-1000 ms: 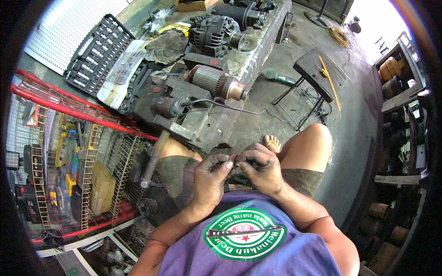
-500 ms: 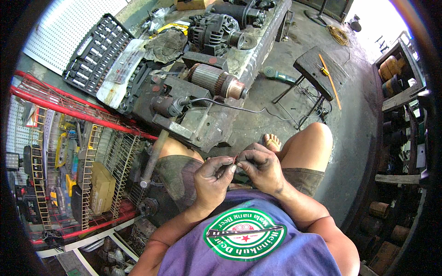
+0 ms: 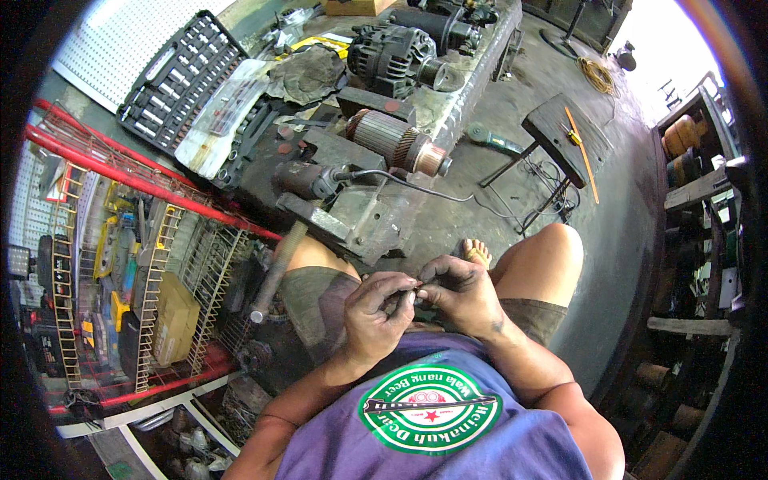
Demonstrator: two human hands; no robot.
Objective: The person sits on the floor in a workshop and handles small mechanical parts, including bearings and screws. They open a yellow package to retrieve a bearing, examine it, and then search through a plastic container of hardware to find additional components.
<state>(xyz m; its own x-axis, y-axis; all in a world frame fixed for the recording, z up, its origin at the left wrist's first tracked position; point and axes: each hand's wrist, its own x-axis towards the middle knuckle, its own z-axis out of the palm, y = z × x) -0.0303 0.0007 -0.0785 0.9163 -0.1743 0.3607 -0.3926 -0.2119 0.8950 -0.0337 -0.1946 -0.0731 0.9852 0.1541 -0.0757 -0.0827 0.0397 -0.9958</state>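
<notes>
Close in front of the purple shirt (image 3: 320, 424), the left hand (image 3: 378, 314) and right hand (image 3: 462, 300) meet, each grip apparently pinched on a small reddish piece (image 3: 418, 286). It sits between the two sets of fingertips, showing less of its face than a second ago, so it seems to have been turned; its exact shape is too small to tell. The surroundings have slid slightly rightward in view, while the hands remain together. This suggests fine two-handed handling continues, the piece not set down. Ahead, the tabletop (image 3: 472, 100) carries a copper-ended armature (image 3: 382, 138), an alternator (image 3: 392, 60) and an open socket set (image 3: 182, 80). From a dark cylinder (image 3: 304, 181), a grey cable (image 3: 424, 186) runs past the edge toward a stool (image 3: 552, 128). Beside the left leg (image 3: 308, 252), a threaded screw (image 3: 290, 250) juts out, likely limiting room there.
</notes>
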